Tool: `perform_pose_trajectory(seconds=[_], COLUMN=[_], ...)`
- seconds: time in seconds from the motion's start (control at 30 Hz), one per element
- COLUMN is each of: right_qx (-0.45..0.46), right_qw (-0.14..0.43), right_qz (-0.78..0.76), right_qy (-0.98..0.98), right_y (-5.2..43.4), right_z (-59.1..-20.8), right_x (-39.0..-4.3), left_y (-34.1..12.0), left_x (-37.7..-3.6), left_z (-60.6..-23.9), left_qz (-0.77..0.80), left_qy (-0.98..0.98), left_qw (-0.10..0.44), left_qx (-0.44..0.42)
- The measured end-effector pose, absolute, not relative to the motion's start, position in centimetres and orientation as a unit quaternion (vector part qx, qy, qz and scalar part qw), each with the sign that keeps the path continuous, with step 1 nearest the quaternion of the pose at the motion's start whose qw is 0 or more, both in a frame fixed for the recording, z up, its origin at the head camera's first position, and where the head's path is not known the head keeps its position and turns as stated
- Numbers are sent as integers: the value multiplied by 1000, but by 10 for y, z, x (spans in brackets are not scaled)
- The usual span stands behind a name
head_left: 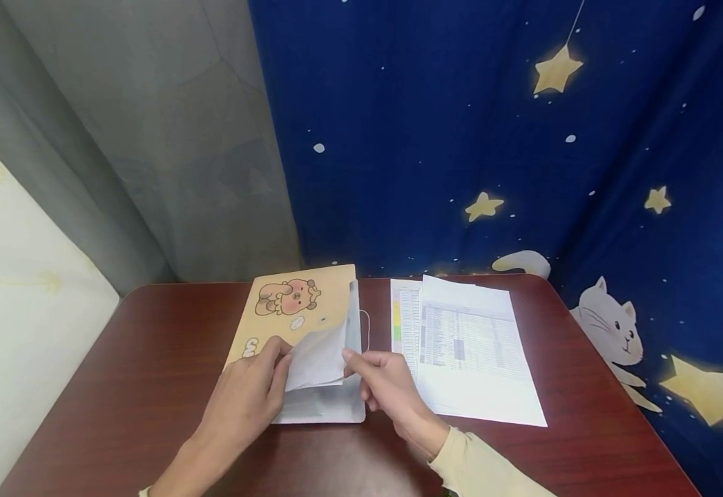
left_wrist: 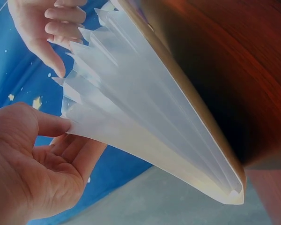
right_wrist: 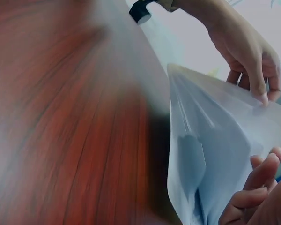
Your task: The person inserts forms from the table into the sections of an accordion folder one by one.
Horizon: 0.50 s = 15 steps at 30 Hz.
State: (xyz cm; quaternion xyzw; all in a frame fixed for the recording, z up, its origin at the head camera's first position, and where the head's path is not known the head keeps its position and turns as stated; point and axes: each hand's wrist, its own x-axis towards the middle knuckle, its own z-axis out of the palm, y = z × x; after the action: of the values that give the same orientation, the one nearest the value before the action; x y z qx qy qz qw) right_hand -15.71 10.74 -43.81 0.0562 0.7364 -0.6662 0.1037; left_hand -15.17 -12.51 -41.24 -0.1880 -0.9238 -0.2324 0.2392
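Your left hand (head_left: 249, 379) is pinching the edge of the folder (head_left: 311, 317) between thumb and fingers. Your right hand (head_left: 395, 386) is curving its fingers beside the pockets (left_wrist: 112, 70), thumb at their edges; whether it is pinching one or only touching, I cannot tell. The folder is lying near the middle of the table (head_left: 143, 359), its mouth gaping and the pockets fanning out. Their edges are crowding close, so your thumb could be catching two where you want one. Your left hand is holding only a thin edge; if that is slipping, the mouth could be closing on your fingers. Beside the folder's right edge a cord (head_left: 369, 328) is looping out, and might be snagging. Further right, the papers (head_left: 473, 345) are overlapping near your right hand; a careless swing could be skewing them.
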Motion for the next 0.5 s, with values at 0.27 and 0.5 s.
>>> perform_pose_trajectory(seconds=[0.27,0.5], right_qx=[46,76], right_qw=[93,75], right_qz=[-653,-645], right_qy=[750,757], right_y=[132,162], right_z=[-442,-446], right_x=[-159,-156], left_y=[-124,-123], left_x=[-151,-152], left_z=[-413,-414], left_qz=[-230,-233], left_qy=[-928,-929], left_qw=[231,225], left_qx=[-180,-178])
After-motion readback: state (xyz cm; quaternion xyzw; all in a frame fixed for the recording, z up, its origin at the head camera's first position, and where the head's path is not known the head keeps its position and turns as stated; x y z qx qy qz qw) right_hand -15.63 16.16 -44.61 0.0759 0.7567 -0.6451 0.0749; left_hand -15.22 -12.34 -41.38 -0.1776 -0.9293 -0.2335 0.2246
